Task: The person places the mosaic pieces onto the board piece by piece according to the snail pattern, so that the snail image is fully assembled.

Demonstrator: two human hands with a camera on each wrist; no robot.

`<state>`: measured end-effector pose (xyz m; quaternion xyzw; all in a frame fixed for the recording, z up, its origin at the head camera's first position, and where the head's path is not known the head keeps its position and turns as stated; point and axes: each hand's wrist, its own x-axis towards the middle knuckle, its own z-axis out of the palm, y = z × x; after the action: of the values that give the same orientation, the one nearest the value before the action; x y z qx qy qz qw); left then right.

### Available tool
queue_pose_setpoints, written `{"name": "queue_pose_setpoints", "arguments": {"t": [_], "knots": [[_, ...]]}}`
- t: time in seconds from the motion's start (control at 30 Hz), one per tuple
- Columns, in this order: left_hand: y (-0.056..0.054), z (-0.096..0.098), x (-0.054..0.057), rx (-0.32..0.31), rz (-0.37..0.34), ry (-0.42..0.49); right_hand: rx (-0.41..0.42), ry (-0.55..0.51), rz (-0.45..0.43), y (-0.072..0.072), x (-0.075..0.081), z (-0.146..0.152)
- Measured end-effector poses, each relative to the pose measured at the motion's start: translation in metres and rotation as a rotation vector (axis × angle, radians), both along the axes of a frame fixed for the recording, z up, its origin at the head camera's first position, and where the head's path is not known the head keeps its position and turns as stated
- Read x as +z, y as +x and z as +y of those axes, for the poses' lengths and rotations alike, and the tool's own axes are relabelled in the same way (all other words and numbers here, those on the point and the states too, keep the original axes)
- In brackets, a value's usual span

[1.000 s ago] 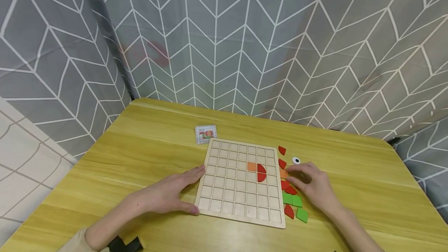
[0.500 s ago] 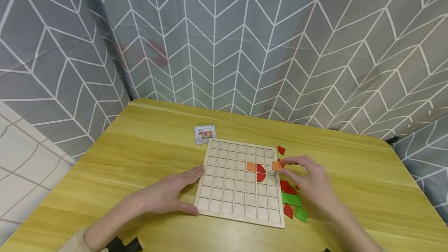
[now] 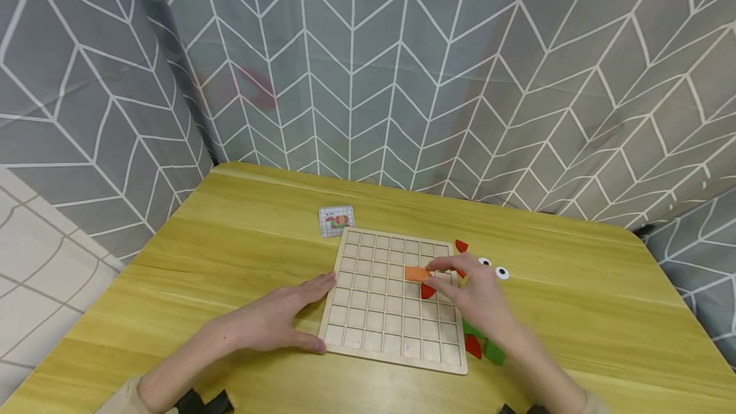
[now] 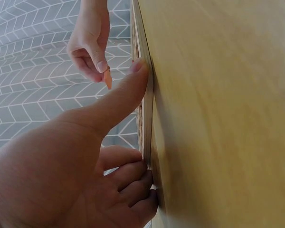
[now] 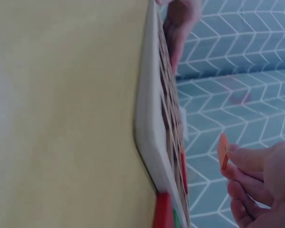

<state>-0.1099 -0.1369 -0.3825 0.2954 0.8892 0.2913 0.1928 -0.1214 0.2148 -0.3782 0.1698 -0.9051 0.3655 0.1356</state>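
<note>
My right hand (image 3: 474,289) pinches an orange square tile (image 5: 222,152) between thumb and fingertips, raised above the wooden grid board (image 3: 362,318). In the head view that tile overlaps another orange square (image 3: 411,273) lying in the grid. Just below the fingertips a red piece (image 3: 427,292) shows on the board, partly covered by the hand. At the board's left edge my left hand (image 3: 270,318) rests with fingers extended and thumb spread, the thumb tip touching the near left corner. In the left wrist view its thumb (image 4: 126,97) lies along the board's rim.
Right of the board lie red quarter-round pieces (image 3: 473,346), green pieces (image 3: 494,352) and two round eye pieces (image 3: 502,273), some hidden by my right arm. A small pattern card (image 3: 337,220) sits at the board's far left corner. A grey patterned curtain (image 3: 379,69) hangs behind the table.
My right hand has picked up the orange square from beside the board and carried it left over the grid, toward the other orange square. The left hand has stayed in place.
</note>
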Motion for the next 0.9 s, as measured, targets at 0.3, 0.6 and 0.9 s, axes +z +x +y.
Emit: {"name": "queue_pose_setpoints", "arguments": {"t": [0.3,0.6,0.9], "knots": [[0.0,0.0,0.0,0.002,0.001,-0.005,0.065,0.009,0.109,0.0,-0.012,-0.006],[0.0,0.0,-0.001,0.009,0.002,-0.002,0.131,0.026,0.17,-0.003,-0.03,-0.004],[0.0,-0.001,-0.002,0.002,0.003,0.001,0.154,0.079,0.211,-0.004,-0.038,-0.005]]}}
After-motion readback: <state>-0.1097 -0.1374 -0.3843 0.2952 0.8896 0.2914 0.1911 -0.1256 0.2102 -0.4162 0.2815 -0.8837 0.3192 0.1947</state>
